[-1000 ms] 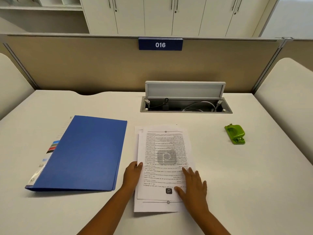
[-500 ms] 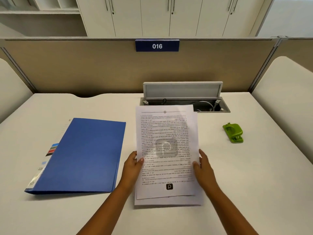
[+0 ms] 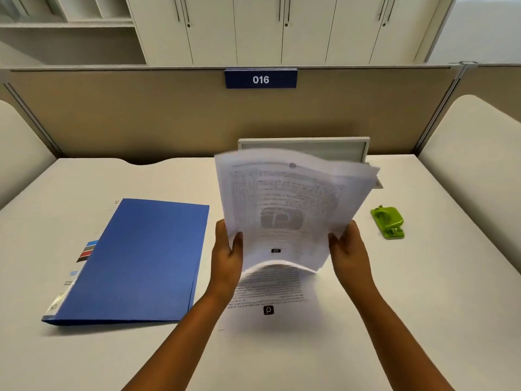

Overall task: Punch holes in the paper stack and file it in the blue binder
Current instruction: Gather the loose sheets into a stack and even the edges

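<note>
Nearest on the white counter [image 3: 423, 320]: one loose printed sheet [image 3: 270, 300] lying flat, partly under the raised pages. Above it, both hands hold the paper stack [image 3: 287, 204] up off the counter, bowed and motion-blurred. Left hand [image 3: 227, 255] has fingers closed on the stack's left edge; right hand [image 3: 348, 249] has fingers closed on its right edge. Step in hand looks like squaring the pages before punching. To do it well: loosen grip slightly, tap the bottom edge on the counter until edges line up, and pick up the loose sheet too so nothing gets left out.

Blue binder [image 3: 135, 261] lies closed, just left of the left hand, coloured tabs at its left edge; it needs opening later. Green hole punch [image 3: 388, 221] sits right of the stack, apart from the right hand, nothing blocking the reach. Farther back, an open cable tray lid [image 3: 304, 146], mostly hidden by paper, then the partition with the "016" sign [image 3: 260, 79].
</note>
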The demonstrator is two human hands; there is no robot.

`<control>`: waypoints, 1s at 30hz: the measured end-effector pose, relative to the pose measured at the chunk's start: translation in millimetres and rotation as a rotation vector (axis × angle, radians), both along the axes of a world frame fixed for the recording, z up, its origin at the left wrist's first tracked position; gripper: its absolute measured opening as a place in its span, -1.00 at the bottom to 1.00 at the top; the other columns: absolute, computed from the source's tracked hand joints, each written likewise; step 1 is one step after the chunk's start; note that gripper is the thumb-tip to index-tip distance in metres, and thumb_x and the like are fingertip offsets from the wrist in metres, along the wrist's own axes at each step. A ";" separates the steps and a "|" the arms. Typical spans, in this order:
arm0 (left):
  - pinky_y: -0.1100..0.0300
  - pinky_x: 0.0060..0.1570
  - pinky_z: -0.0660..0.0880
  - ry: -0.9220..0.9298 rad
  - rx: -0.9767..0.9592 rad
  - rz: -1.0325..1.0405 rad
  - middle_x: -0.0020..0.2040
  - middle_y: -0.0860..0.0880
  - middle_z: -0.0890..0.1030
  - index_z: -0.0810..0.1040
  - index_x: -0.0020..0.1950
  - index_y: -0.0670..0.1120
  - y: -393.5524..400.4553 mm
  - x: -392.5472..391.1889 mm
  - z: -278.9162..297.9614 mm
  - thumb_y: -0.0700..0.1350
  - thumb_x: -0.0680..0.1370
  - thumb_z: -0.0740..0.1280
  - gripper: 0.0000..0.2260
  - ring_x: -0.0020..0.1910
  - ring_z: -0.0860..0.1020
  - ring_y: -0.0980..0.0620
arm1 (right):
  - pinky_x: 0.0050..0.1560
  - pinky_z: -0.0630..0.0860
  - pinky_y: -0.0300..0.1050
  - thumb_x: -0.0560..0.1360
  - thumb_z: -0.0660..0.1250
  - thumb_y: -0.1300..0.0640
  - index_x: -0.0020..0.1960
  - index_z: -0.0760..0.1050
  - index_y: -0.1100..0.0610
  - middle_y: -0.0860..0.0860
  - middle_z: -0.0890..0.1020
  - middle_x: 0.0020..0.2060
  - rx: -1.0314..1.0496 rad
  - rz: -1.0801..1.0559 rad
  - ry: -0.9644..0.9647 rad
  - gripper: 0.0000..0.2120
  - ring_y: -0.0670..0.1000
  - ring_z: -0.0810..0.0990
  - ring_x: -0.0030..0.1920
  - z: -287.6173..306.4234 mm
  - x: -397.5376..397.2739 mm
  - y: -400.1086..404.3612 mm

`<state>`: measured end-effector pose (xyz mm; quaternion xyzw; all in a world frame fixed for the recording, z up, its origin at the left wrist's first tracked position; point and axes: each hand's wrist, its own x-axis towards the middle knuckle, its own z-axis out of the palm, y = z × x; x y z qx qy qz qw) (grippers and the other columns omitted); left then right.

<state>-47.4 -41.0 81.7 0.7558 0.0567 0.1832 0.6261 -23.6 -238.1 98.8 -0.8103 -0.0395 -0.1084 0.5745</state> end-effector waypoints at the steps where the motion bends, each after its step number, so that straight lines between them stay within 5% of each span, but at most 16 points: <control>1: 0.02 0.08 0.55 0.014 0.001 -0.006 0.10 -0.08 0.44 0.24 0.23 -0.03 -0.4 -1.3 -5.0 -0.15 0.57 0.13 -0.76 0.11 0.49 -0.06 | -0.20 0.39 -0.62 0.56 0.16 0.29 0.22 0.33 0.15 -0.25 0.47 -0.05 -0.005 0.004 0.013 -0.75 -0.24 0.50 -0.04 -2.7 -1.4 0.5; 7: 0.26 -0.06 0.56 0.047 -0.042 -0.058 0.05 0.10 0.46 0.28 0.10 0.21 -0.6 -7.3 -15.8 -0.14 0.58 0.11 -0.77 0.08 0.49 0.04 | -0.04 0.42 -0.45 0.58 0.10 0.23 0.29 0.27 0.11 -0.11 0.45 0.10 -0.030 0.030 0.095 -0.72 -0.05 0.45 0.07 -14.1 -4.8 0.9; 13: 0.22 -0.03 0.56 -0.027 -0.013 -0.005 -0.02 0.07 0.47 0.31 0.10 0.09 -2.1 -3.2 -9.1 0.01 0.48 0.07 -0.79 0.04 0.51 -0.01 | -0.27 0.43 -0.57 0.58 0.09 0.29 0.12 0.40 0.21 -0.02 0.53 -0.10 -0.033 -0.005 0.028 -0.82 -0.13 0.52 -0.11 -12.6 -3.1 -0.8; 18: 0.21 -0.08 0.58 -0.018 -0.016 -0.014 -0.03 0.07 0.46 0.28 0.07 0.10 -2.3 -0.7 -11.4 -0.08 0.57 0.12 -0.89 0.04 0.51 -0.02 | -0.29 0.46 -0.52 0.58 0.10 0.26 0.15 0.38 0.17 0.01 0.53 -0.05 -0.047 -0.029 0.004 -0.82 -0.15 0.51 -0.10 -9.5 -0.9 -1.7; 30: 0.46 -0.26 0.52 0.036 -0.005 0.002 -0.08 0.09 0.47 0.29 0.07 -0.07 -2.7 -3.4 -15.2 -0.16 0.58 0.09 -0.91 -0.07 0.52 0.05 | -0.09 0.44 -0.29 0.58 0.11 0.20 0.26 0.28 0.13 -0.01 0.49 0.05 -0.031 -0.041 0.127 -0.75 0.04 0.48 0.02 -16.8 0.0 -1.3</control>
